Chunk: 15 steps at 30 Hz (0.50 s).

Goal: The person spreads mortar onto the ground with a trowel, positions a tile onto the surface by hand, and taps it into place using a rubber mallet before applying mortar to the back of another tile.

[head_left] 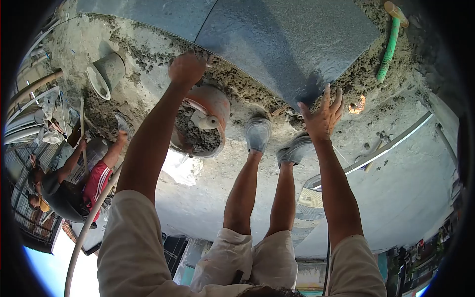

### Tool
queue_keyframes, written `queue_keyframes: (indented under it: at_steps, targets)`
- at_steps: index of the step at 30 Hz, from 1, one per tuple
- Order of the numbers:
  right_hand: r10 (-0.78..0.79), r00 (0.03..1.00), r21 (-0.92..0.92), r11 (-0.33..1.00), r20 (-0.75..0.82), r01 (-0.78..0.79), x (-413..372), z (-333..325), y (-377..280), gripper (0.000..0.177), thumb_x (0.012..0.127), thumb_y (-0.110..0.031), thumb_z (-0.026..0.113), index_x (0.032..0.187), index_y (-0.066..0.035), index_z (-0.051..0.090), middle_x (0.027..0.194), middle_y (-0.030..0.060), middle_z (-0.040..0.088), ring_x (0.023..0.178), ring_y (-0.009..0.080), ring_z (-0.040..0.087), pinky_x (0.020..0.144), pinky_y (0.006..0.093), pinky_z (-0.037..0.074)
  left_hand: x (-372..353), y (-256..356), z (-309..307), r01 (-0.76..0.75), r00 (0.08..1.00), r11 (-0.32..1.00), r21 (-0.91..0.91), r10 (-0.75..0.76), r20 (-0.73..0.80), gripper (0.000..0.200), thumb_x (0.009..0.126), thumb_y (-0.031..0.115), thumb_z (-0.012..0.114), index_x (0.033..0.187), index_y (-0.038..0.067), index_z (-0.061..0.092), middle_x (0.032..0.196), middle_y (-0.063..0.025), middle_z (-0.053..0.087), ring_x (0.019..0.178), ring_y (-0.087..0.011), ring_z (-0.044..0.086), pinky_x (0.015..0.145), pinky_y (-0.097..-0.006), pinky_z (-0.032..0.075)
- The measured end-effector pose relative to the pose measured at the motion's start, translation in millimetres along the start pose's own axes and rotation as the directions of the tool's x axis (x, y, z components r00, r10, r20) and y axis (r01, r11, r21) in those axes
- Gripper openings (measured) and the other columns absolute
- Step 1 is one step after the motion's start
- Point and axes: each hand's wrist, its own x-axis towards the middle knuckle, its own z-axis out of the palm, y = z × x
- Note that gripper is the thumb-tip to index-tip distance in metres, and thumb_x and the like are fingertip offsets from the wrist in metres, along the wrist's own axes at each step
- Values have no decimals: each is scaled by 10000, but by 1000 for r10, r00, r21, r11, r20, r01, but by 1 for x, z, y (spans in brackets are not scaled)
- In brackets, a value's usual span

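Note:
My left hand (187,68) is closed in a fist at the near edge of a large grey tile (292,44), over crumbly mortar. What its fingers hold, if anything, is hidden. My right hand (324,115) has its fingers spread at the tile's near corner, with the fingertips close to or touching the edge. A second grey tile (153,17) lies to the left, with a thin joint between the two. Just below my left hand stands a bucket (220,106) of wet mortar (198,136). A tool with a pale rounded handle (209,122) rests in it.
A mallet with a green handle (389,49) lies right of the tile. A grey bucket (109,72) is tipped over at left. A long metal bar (396,143) lies at right. Another person (74,183) crouches at far left near a bent pole (89,222).

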Motion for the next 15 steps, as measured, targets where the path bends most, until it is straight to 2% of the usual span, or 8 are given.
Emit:
queue_keyframes:
  at_steps: [1,2,4,8,10,12,14,15]
  targets:
    - [-1,1000,-8,1000,-16,1,1,0,-1,976,739,-523,762,1504,-222,237,1498,236,162,1378,452,181,1047,613,262,-2,-8,3,6,999,999,-36,-7,-46,515,908,372,516,1262,-2,536,1270,-271,549,1259,-342,488,1051,-491,372]
    - [-1,999,-18,1000,-32,1,4,0,-2,957,758,-532,744,1506,-222,233,1498,236,156,1379,450,176,1044,610,266,0,-17,11,12,998,999,-42,-14,-53,515,908,372,516,1262,-2,536,1270,-271,549,1259,-342,488,1051,-491,372]
    - [-45,997,-17,999,-70,44,11,1,-4,916,789,-551,704,1504,-212,243,1492,241,174,1374,456,188,1039,608,272,5,-32,25,-191,913,981,18,184,-363,480,892,284,503,1281,3,518,1258,-265,549,1244,-326,500,1089,-479,317]
    - [-95,994,-105,990,-51,89,22,2,-17,824,841,-556,639,1497,-213,278,1488,247,211,1367,462,219,1040,609,271,9,-25,35,-200,904,979,-44,167,-393,494,869,230,511,1321,30,493,1290,-235,549,1235,-362,505,1092,-489,320]
    - [-134,990,-139,982,-35,128,28,3,-24,788,859,-553,616,1494,-214,295,1488,246,227,1366,462,231,1042,606,272,9,-15,41,-201,900,978,59,208,-383,509,858,201,508,1346,59,466,1361,-231,472,1277,-398,446,1088,-496,326]
    - [-171,984,-187,969,-50,159,35,6,-30,730,890,-550,571,1490,-221,314,1499,241,243,1370,464,248,1048,597,279,10,-6,53,-247,878,967,68,253,-406,544,875,251,543,1383,91,430,1402,-228,406,1311,-428,383,1099,-510,308]
    - [-199,978,-213,960,-67,181,46,6,-34,728,894,-557,561,1490,-218,317,1504,241,247,1377,458,250,1054,590,283,7,6,61,-422,729,888,183,452,-513,599,892,377,587,1395,94,422,1437,-246,354,1348,-427,334,1120,-522,269]
    - [-213,974,-236,953,-81,189,51,7,-36,726,897,-564,551,1490,-215,321,1508,240,251,1383,453,252,1061,582,286,7,13,65,-417,731,892,175,444,-519,599,892,377,587,1395,94,422,1437,-246,354,1348,-427,334,1120,-522,269]
